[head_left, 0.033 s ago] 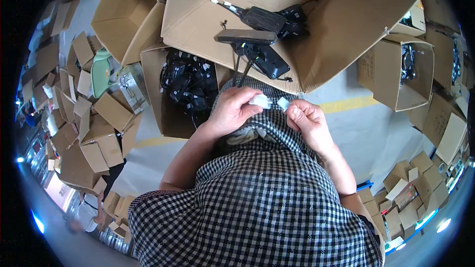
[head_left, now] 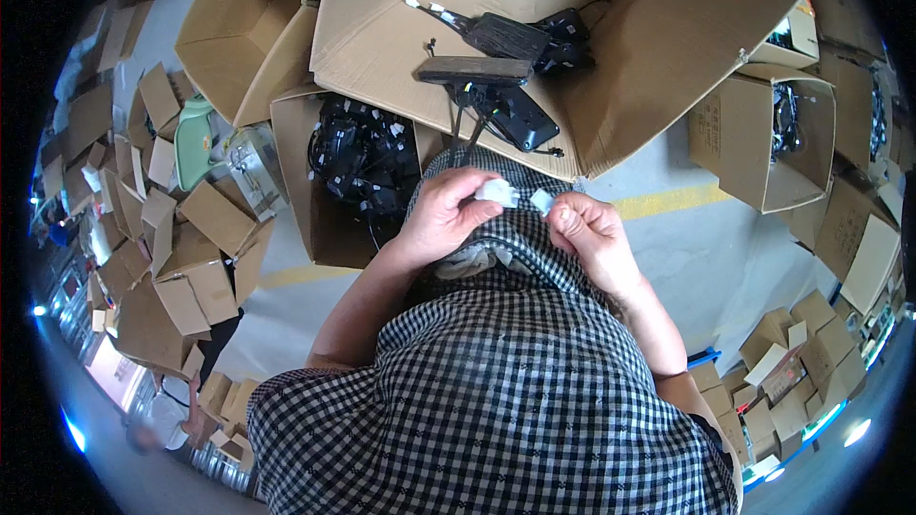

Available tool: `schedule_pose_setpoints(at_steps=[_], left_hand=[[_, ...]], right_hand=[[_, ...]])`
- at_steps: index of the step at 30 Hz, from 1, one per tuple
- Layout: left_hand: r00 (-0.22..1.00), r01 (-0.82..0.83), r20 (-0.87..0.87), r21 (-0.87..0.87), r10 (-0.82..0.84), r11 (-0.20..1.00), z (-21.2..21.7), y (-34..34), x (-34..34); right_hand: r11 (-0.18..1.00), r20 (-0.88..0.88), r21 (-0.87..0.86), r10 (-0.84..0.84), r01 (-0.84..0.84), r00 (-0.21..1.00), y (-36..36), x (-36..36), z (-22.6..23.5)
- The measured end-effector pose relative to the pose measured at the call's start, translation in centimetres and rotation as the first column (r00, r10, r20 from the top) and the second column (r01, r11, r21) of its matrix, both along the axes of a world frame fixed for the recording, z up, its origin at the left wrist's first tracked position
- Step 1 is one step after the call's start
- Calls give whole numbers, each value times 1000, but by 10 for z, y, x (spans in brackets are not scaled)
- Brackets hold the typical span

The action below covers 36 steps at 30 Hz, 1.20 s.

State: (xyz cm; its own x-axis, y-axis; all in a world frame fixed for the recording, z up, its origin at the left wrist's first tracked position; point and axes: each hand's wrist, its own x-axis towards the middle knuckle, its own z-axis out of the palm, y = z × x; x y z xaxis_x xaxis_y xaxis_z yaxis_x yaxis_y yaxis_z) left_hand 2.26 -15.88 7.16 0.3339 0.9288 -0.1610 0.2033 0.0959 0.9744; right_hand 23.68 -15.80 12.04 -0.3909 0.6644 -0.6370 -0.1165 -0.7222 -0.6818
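Above my lap, my left hand [head_left: 444, 215] is closed in a pinch around a small bundle of white pieces [head_left: 497, 194], too small to make out exactly. My right hand [head_left: 593, 238] pinches a small pale square piece [head_left: 542, 201] between thumb and fingertips. A narrow gap parts the two. Just beyond my hands, a black device with a flat slab top [head_left: 474, 70] lies in the tilted carton [head_left: 658, 67], its black cables hanging over the edge towards my lap. Behind it are more black devices [head_left: 510, 36] with white-tipped cables.
At my left stands a carton [head_left: 291, 172] holding a heap of black cabled parts [head_left: 363, 153]. Further left are a green chair [head_left: 194, 141] and many cartons. An open carton [head_left: 744, 138] with black parts stands right. A person [head_left: 167, 420] is at the lower left.
Both hands have shifted very slightly to the left, still pinching their small pieces. The cartons and black devices look the same.
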Motion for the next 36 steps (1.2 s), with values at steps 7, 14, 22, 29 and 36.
schedule_pose_setpoints(at_steps=[7, 14, 22, 29, 36], left_hand=[[1000, -23, -4, -101, 22, 995, 2, -14, -7], [958, 243, -180, 111, -221, 964, 12, -22, -14], [952, 227, -230, 82, -203, 971, 22, -35, -13], [963, 200, -160, -110, -216, 974, 17, -34, -11], [963, 215, -147, -97, -228, 972, 15, -32, -14]], right_hand=[[985, 148, 47, 158, -167, 976, -6, -8, -7], [921, -194, -104, 351, -375, 916, -8, 5, -24], [916, -280, -66, 363, -396, 889, -23, -4, -36], [981, -21, -30, 193, -193, 981, -20, 6, -27], [768, 388, 394, 360, -505, 849, 15, 1, -10]])
